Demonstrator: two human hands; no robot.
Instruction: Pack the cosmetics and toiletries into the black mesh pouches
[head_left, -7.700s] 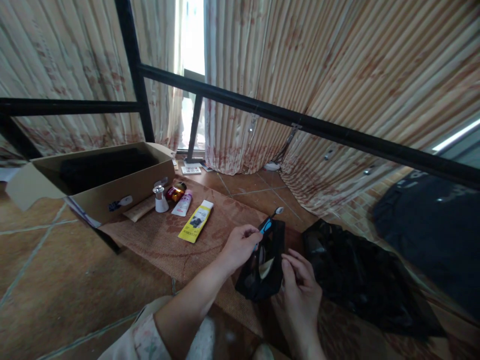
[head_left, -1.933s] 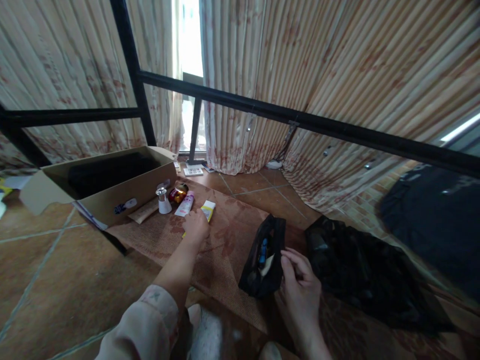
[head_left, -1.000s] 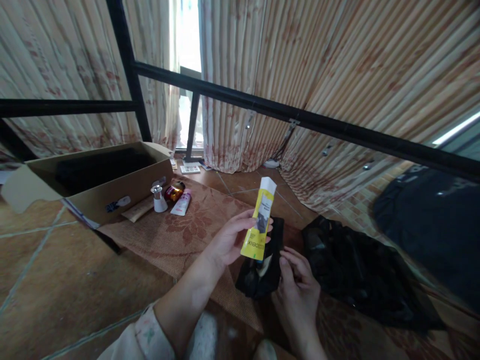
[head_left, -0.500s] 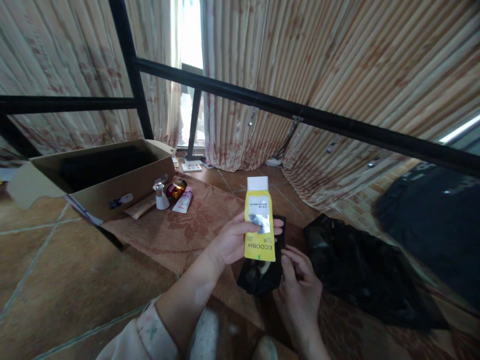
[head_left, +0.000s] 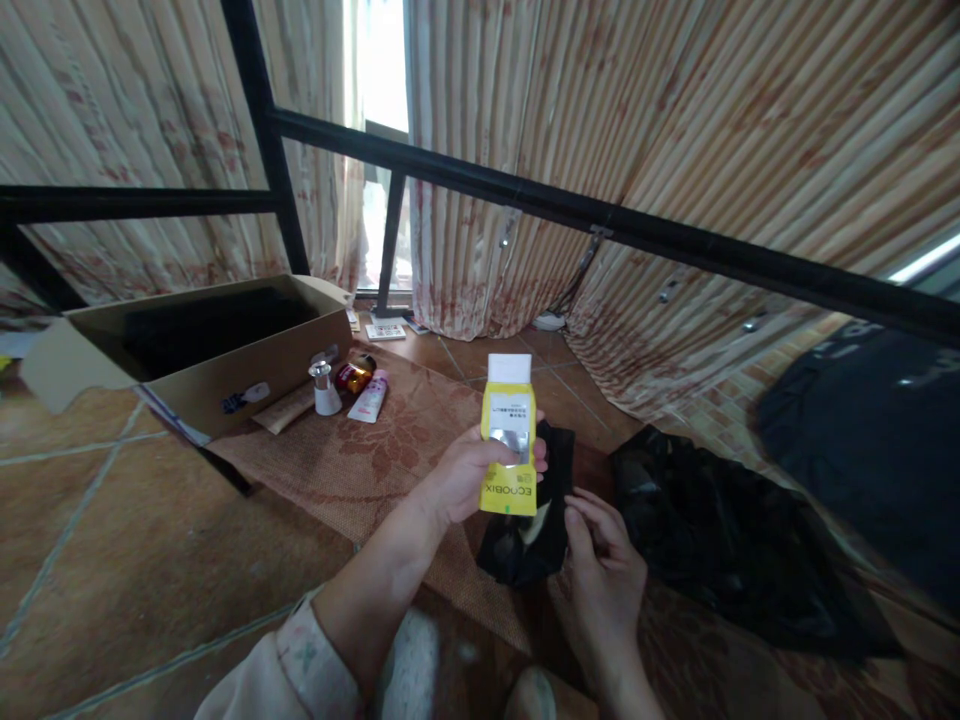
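Observation:
My left hand point(head_left: 461, 478) is closed round a yellow squeeze tube point(head_left: 501, 405) with a white cap at the far end. The thumb lies across a silver patch on its front, and the lettering ECOOBIX appears upside down. Behind and below the tube is a small black bag point(head_left: 525, 565), partly hidden, with a pale shape showing in it. My right hand point(head_left: 606, 560) pinches the bag's right edge between thumb and fingers.
An opened cardboard box point(head_left: 277, 385) stands left on a patterned mat point(head_left: 409, 440). Before it lie a white-and-silver bottle point(head_left: 325, 392), an amber bottle point(head_left: 352, 374), a pink-and-white tube point(head_left: 368, 400) and a brown tube point(head_left: 285, 411). A larger black bag point(head_left: 720, 550) lies right. A dark metal rail point(head_left: 525, 195) crosses behind.
My left hand has shifted the yellow tube slightly left, and its fingertips have curled in closer round the tube. My right hand stays at the black bag's edge.

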